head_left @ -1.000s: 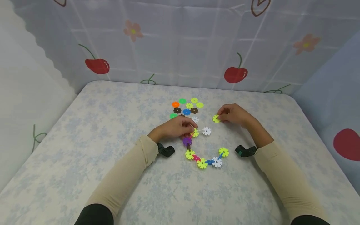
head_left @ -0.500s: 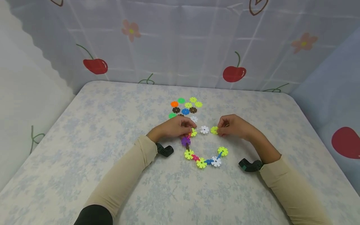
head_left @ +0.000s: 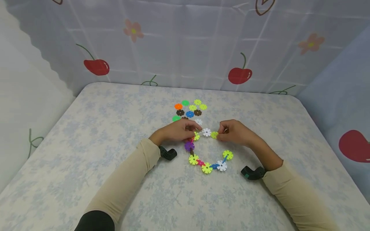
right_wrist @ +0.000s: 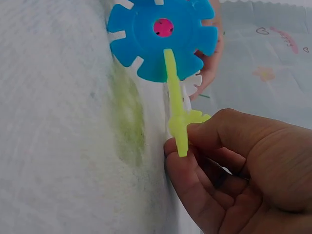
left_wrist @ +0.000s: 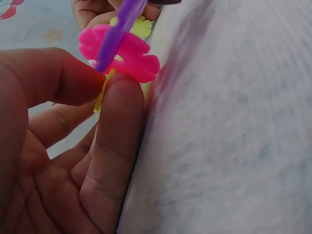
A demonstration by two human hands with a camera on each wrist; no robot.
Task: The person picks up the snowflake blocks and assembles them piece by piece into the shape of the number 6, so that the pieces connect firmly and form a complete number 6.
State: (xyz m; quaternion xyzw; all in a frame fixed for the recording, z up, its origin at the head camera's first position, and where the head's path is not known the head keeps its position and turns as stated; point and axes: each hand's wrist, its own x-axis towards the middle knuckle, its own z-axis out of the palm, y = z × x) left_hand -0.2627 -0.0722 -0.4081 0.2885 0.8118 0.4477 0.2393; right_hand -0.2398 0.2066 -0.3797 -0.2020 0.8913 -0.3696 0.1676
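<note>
A curved chain of notched plastic snowflake discs (head_left: 207,167) lies on the table, in yellow, pink, blue, white, purple and brown. My left hand (head_left: 178,130) pinches a yellow disc (left_wrist: 100,97) at the chain's far left between thumb and finger. Beside it in the left wrist view are a pink disc (left_wrist: 122,53) and a purple disc (left_wrist: 117,34). To its right is a white disc (head_left: 206,132). My right hand (head_left: 235,132) pinches another yellow disc (head_left: 214,135), its edge right at the white one. A blue disc (right_wrist: 161,39) of the chain looms close in the right wrist view.
Behind the hands lie several loose discs, among them an orange disc (head_left: 178,106), a blue disc (head_left: 189,114) and a white disc (head_left: 198,122). The patterned tablecloth (head_left: 130,102) reaches back to a printed curtain (head_left: 179,48). A black wrist device (head_left: 253,173) sits below each hand.
My right hand has brought its yellow disc left and toward me, up to the white disc. My left hand has kept its grip on the chain almost in place.
</note>
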